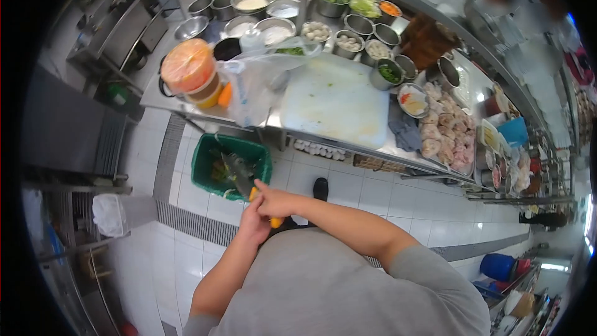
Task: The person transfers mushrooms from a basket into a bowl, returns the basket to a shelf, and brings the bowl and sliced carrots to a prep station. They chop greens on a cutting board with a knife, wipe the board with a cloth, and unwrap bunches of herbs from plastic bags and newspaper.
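Note:
In front of my waist, my left hand (252, 225) and my right hand (273, 201) are close together and closed, overlapping on the yellow-orange handle (277, 221) of a knife. Parts of the handle show on both sides of the fingers, which hide the rest. The wide grey knife blade (239, 173) points away from me and down, over a green plastic bin (263, 157). Inside the bin lie green and yellowish scraps, partly covered by the blade. How the fingers divide the grip is hidden.
Beyond the bin stands a steel table with a white cutting board (336, 101), a clear plastic bag (252, 90), metal bowls and raw poultry (444, 124). Egg trays (319, 150) are underneath. A white-lined bin (124, 213) stands left on the tiled floor, beside a drain grate (196, 223).

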A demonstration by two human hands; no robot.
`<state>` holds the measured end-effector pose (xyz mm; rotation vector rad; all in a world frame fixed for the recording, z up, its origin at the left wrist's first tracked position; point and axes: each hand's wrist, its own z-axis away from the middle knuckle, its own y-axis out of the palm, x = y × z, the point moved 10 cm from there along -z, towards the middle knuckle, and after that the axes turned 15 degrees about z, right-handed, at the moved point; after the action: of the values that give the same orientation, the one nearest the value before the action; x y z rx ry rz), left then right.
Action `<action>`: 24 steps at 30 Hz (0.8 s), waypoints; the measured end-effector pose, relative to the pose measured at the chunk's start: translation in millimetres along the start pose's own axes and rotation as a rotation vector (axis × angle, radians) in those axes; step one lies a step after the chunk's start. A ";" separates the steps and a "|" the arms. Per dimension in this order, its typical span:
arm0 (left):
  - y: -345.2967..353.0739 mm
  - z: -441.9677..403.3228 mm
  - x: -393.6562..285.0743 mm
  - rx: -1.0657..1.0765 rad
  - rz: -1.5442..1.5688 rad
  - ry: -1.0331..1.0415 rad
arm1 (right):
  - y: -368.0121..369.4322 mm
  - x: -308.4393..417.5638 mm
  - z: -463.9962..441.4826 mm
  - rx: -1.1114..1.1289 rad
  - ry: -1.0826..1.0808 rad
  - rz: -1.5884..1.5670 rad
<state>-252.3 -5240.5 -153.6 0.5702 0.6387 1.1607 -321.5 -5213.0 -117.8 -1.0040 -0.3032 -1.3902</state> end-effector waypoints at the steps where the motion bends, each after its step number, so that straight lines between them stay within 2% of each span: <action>1: 1.2 -4.2 -4.5 0.094 -0.006 -0.021 | -20.0 15.6 18.7 -0.019 0.009 -0.001; 2: 2.6 -4.3 -6.0 0.105 -0.017 -0.032 | -25.5 26.7 37.3 0.087 0.031 -0.024; 3: -15.9 -2.9 -12.6 -0.106 0.045 0.015 | -27.3 26.6 50.9 0.196 0.049 -0.046; 4: -39.4 4.5 -18.5 -0.321 0.109 0.067 | -52.4 13.7 56.0 0.031 0.027 -0.016; 5: -61.5 -0.2 -21.0 -0.315 0.102 0.067 | -78.1 -7.0 62.7 -0.133 0.002 0.016; 7: -110.5 -15.2 -20.4 -0.192 0.165 0.091 | -144.7 -94.2 80.2 -0.604 0.145 0.236; 8: -115.0 -8.6 -17.7 -0.191 0.168 0.092 | -182.9 -138.8 107.1 -0.908 0.252 0.430; 10: -128.1 11.4 -20.0 -0.350 0.129 0.174 | -250.9 -211.6 170.3 -1.183 0.418 0.551; 11: -125.2 17.8 -16.5 -0.349 0.134 0.186 | -278.4 -226.0 207.2 -1.272 0.486 0.622; 12: -127.1 27.7 -15.6 -0.401 0.083 0.229 | -294.2 -253.3 234.7 -1.290 0.670 0.560; 14: -124.9 36.5 -10.8 -0.459 0.054 0.294 | -303.2 -315.7 255.7 -1.214 0.930 0.724; 16: -119.0 45.1 -9.8 -0.468 -0.075 0.384 | -316.8 -356.3 243.8 -1.019 0.851 0.685; 17: -117.4 48.8 -6.0 -0.483 -0.054 0.411 | -325.4 -358.9 241.5 -1.011 0.813 0.693; 19: -100.3 49.2 -4.5 -0.464 -0.125 0.504 | -333.8 -354.8 222.0 -0.935 0.503 0.243; 20: -93.8 50.2 -1.3 -0.481 -0.101 0.531 | -333.0 -340.1 214.3 -0.916 0.468 0.253; 22: -68.2 53.7 -4.4 -0.461 -0.166 0.643 | -304.9 -302.3 182.9 -0.814 0.077 -0.637; 23: -52.2 57.8 -5.1 -0.465 -0.186 0.685 | -298.8 -273.5 170.7 -0.776 0.059 -0.632; 24: -36.3 59.3 -5.5 -0.447 -0.187 0.717 | -275.9 -244.4 147.6 -0.611 0.007 -1.030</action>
<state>-187.8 -5261.4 -137.2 -0.3063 0.9749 1.2734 -570.2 -4904.4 -94.5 -1.4195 -0.4287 -2.5172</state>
